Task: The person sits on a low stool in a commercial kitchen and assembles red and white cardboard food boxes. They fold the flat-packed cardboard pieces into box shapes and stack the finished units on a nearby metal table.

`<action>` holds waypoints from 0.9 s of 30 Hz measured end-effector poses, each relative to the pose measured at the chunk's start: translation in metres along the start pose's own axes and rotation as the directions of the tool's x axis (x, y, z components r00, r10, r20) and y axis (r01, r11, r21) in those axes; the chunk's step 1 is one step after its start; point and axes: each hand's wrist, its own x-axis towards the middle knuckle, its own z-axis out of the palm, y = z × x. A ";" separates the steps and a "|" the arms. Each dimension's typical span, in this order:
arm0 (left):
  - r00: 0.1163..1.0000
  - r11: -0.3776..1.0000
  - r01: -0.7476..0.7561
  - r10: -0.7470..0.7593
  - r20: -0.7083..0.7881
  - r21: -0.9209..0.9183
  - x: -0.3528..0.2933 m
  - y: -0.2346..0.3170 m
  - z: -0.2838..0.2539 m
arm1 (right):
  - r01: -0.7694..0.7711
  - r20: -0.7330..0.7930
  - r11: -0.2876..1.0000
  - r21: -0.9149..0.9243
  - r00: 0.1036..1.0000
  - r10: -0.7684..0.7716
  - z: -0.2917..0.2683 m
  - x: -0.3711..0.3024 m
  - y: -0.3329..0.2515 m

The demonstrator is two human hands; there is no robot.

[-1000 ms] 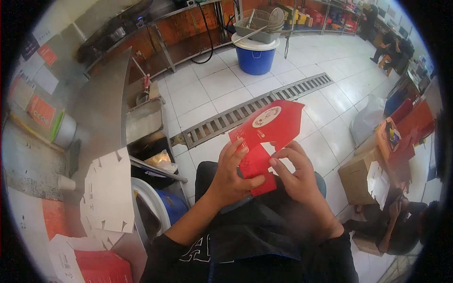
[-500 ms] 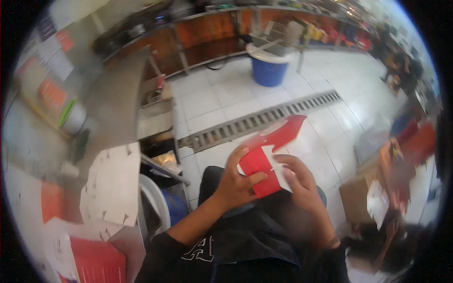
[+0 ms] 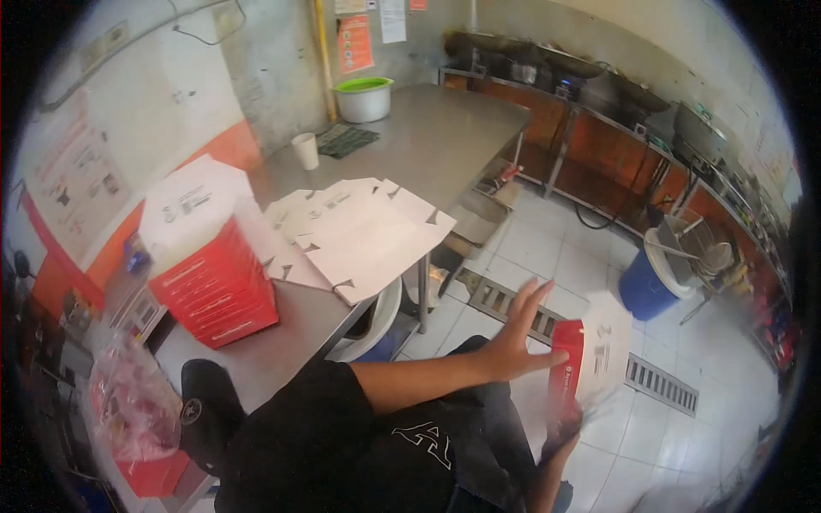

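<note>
A red-and-white carton point(image 3: 601, 350) is in front of me, its white panel with dark print facing up and its red side toward my left. My right hand point(image 3: 562, 438) grips the carton's near end; motion blurs its fingers. My left hand point(image 3: 517, 344) is spread beside the red side, thumb touching it and fingers stretched away. On the metal table to my left lie several flat white carton blanks point(image 3: 385, 229) with dark notched corners. Beside them rises a stack of folded red cartons point(image 3: 218, 286) with a white panel on top.
The metal table point(image 3: 436, 128) carries a white cup point(image 3: 305, 151) and a white pot with a green rim point(image 3: 363, 101). A black cap point(image 3: 211, 415) and a clear plastic bag point(image 3: 135, 402) are at lower left. A blue bucket point(image 3: 647, 284) stands near the floor grate point(image 3: 663, 386).
My view has swung left, bringing the table and carton stack into sight. The carton has turned and now shows a white panel; my left hand has loosened from it and spread its fingers.
</note>
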 end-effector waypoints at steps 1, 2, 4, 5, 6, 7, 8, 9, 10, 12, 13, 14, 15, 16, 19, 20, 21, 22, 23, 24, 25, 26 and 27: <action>0.993 0.985 -0.095 0.103 -0.050 0.145 0.008 0.006 -0.017 | 0.018 -0.030 1.000 -0.009 0.999 -0.019 0.003 0.000 0.033; 0.975 0.959 -0.186 0.207 -0.080 0.214 0.019 0.014 -0.038 | 0.153 0.058 0.966 -0.209 0.988 -0.144 -0.005 0.005 0.067; 0.979 0.767 -0.188 0.194 0.057 0.613 0.044 0.046 -0.089 | 0.067 -0.001 0.964 -0.256 0.998 -0.070 -0.018 -0.012 0.125; 0.986 0.653 -0.132 0.162 0.033 0.745 0.052 0.058 -0.118 | 0.016 -0.024 0.959 -0.282 0.999 -0.023 -0.024 -0.019 0.140; 0.991 0.515 -0.078 0.133 0.011 0.854 0.056 0.072 -0.146 | 0.007 0.001 0.908 -0.418 1.000 -0.007 -0.031 -0.021 0.142; 0.987 0.430 -0.033 0.153 -0.037 0.902 0.055 0.090 -0.170 | -0.015 -0.045 0.939 -0.344 0.999 0.000 -0.039 -0.019 0.145; 0.982 0.293 0.092 0.130 -0.135 0.952 0.046 0.093 -0.207 | -0.027 -0.066 0.964 -0.263 0.998 0.010 -0.040 -0.013 0.145; 0.961 0.132 0.256 0.073 -0.267 0.958 0.034 0.103 -0.237 | -0.041 -0.094 0.984 -0.175 0.995 0.025 -0.037 -0.010 0.138; 0.902 0.101 0.428 -0.098 -0.419 0.898 0.021 0.121 -0.279 | -0.053 -0.067 0.929 -0.366 0.997 0.030 -0.031 -0.010 0.121; 0.695 -0.253 0.666 -0.129 -0.707 0.701 -0.006 0.145 -0.311 | -0.085 -0.136 0.963 -0.255 0.989 0.051 -0.036 -0.007 0.129; 0.625 -0.305 0.707 -0.154 -0.765 0.638 -0.019 0.156 -0.320 | -0.097 -0.172 0.975 -0.199 0.983 0.062 -0.036 -0.006 0.133; 0.548 -0.359 0.737 -0.176 -0.817 0.572 -0.034 0.164 -0.334 | -0.114 -0.174 0.968 -0.222 0.982 0.076 -0.037 -0.006 0.128; 0.565 -0.310 0.736 -0.210 -0.798 0.602 -0.059 0.171 -0.364 | -0.137 -0.157 0.963 -0.234 0.982 0.102 -0.033 -0.007 0.119; 0.580 -0.253 0.733 -0.251 -0.775 0.631 -0.079 0.168 -0.391 | -0.159 -0.143 0.954 -0.255 0.982 0.125 -0.031 -0.008 0.114; 0.449 -0.466 0.618 -0.452 -0.771 0.633 -0.077 0.155 -0.406 | -0.125 -0.163 0.988 -0.089 0.981 0.109 -0.038 -0.009 0.124; 0.522 -0.425 0.597 -0.438 -0.732 0.680 -0.082 0.151 -0.414 | -0.121 -0.165 0.985 -0.123 0.981 0.100 -0.039 -0.008 0.127; 0.592 -0.387 0.570 -0.419 -0.689 0.725 -0.089 0.147 -0.421 | -0.118 -0.166 0.981 -0.156 0.982 0.092 -0.040 -0.006 0.129; 0.657 -0.336 0.541 -0.404 -0.637 0.771 -0.091 0.143 -0.420 | -0.112 -0.171 0.973 -0.202 0.982 0.078 -0.042 -0.005 0.129; 0.660 -0.294 0.548 -0.422 -0.621 0.783 -0.091 0.144 -0.422 | -0.122 -0.178 0.981 -0.151 0.980 0.094 -0.041 -0.006 0.129; 0.664 -0.255 0.555 -0.439 -0.606 0.792 -0.092 0.147 -0.425 | -0.131 -0.184 0.986 -0.099 0.977 0.111 -0.038 -0.007 0.129; 0.668 -0.205 0.564 -0.455 -0.588 0.800 -0.090 0.150 -0.423 | -0.132 -0.192 0.990 -0.053 0.974 0.119 -0.040 -0.007 0.129; 0.710 -0.171 0.559 -0.407 -0.575 0.811 -0.091 0.152 -0.421 | -0.127 -0.203 0.987 -0.102 0.974 0.104 -0.040 -0.008 0.128; 0.748 -0.140 0.551 -0.355 -0.561 0.823 -0.094 0.156 -0.418 | -0.123 -0.211 0.981 -0.148 0.973 0.090 -0.039 -0.010 0.128</action>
